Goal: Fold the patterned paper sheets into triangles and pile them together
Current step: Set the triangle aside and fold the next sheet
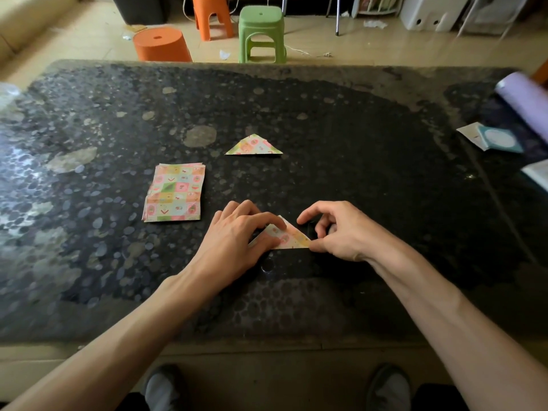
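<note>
A patterned paper triangle (292, 238) lies on the dark table near its front edge. My left hand (237, 237) lies flat over the triangle's left half, fingers pressing it down. My right hand (338, 229) has curled fingers, and its thumb touches the triangle's right corner. A stack of unfolded patterned sheets (175, 192) sits to the left of my hands. Further back, near the middle of the table, lies a pile of folded triangles (254, 145).
The speckled dark table (370, 161) carries a lilac roll (525, 99) and a teal-and-white packet (492, 140) at its right edge. On the floor behind it stand a green stool (261, 34), an orange stool (212, 16) and an upturned orange tub (161, 44).
</note>
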Demonstrator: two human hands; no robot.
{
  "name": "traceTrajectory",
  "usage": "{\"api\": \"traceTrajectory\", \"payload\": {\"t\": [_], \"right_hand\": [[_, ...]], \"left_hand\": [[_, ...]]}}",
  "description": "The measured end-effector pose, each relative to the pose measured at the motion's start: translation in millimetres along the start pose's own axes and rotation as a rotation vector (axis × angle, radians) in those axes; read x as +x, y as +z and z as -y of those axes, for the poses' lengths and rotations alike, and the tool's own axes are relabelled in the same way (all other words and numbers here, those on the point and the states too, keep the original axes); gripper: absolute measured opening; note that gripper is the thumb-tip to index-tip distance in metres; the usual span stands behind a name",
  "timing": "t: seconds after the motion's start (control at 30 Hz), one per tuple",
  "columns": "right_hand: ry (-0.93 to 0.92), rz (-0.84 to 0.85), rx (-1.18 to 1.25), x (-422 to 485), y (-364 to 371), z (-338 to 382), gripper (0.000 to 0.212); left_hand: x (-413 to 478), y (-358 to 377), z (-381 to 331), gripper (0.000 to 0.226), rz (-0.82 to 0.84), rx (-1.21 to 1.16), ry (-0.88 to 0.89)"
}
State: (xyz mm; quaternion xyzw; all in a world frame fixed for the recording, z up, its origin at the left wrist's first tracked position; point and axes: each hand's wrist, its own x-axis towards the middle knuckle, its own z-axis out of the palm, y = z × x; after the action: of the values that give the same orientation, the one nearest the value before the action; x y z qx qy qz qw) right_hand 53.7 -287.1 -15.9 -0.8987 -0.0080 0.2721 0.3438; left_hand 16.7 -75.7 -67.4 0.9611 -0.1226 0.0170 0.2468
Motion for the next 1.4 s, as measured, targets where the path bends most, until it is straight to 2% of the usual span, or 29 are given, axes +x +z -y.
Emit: {"api": "traceTrajectory", "payload": {"t": [0.4, 0.6, 0.7, 0.9, 1.07, 1.23, 1.4], "right_hand": [[0.004, 0.041, 0.000, 1.4, -5.9, -2.1, 0.042], [-0.002, 0.027, 0.006, 2.2, -4.6, -3.9, 0.043], [-0.022, 0.044, 0.030, 1.7, -5.2, -5.3, 0.034], [-0.016, -0.068, -0.040, -1.2, 10.1, -0.1, 0.035], [0.035, -0.053, -0.064, -0.3, 8.0, 5.3, 0.036], [0.074, -0.020, -0.095, 0.7, 5.0, 9.6, 0.034], [0.061, -0.133, -0.224, 0.3, 20.7, 11.0, 0.043]], "left_hand": [[-0.9, 0.1, 0.0, 0.025, -0.012, 0.003, 0.002], [-4.8, 4.0, -1.7, 0.031, -0.042, 0.091, 0.008], [-5.6, 6.0, -0.5, 0.028, -0.059, 0.088, 0.014], [-6.3, 6.1, -0.5, 0.029, -0.068, 0.068, 0.009], [-7.3, -10.5, 13.6, 0.025, -0.023, 0.029, 0.025], [-10.5, -24.9, 37.7, 0.031, -0.006, -0.016, -0.059], [-9.8, -24.2, 35.6, 0.031, 0.013, -0.016, -0.051]]}}
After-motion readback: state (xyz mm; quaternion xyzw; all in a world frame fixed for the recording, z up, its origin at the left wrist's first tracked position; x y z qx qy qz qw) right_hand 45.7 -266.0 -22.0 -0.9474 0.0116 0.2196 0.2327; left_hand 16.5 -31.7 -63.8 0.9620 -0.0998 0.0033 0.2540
